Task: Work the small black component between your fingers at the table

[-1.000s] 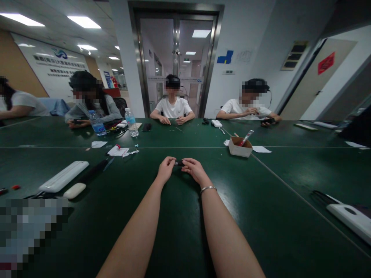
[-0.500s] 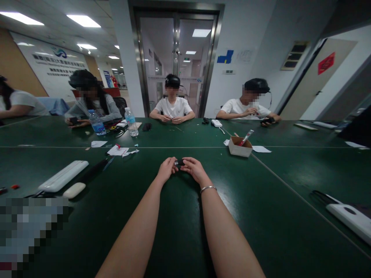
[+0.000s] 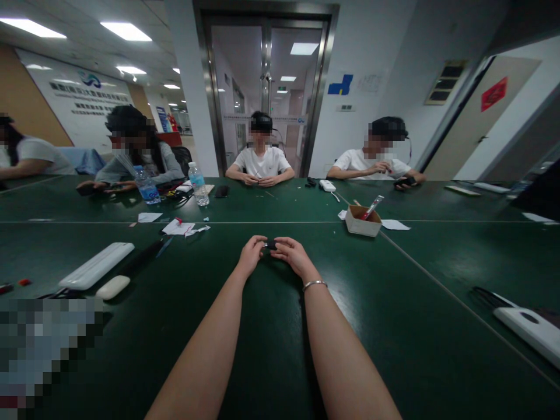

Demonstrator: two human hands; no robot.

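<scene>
Pinching dark object point(image 3: 272, 245) from both ends: left hand point(image 3: 252, 253), right hand point(image 3: 293, 253); green table point(image 3: 273, 338) beneath, glass doors point(image 3: 265, 64) beyond.

Our two forearms point(image 3: 205, 344) are bare, tapering smoothly toward their far ends. On the right one we wear a slim, shiny, silver-coloured bracelet point(image 3: 315, 284).

Green table point(image 3: 271, 350) — two bottles point(image 3: 199, 186) standing left, a small open box point(image 3: 361, 226) right.

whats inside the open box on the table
A slim item with a red part leans up out of the box, past its rim. The near wall covers the floor behind it, so anything lying low there cannot be seen.
</scene>
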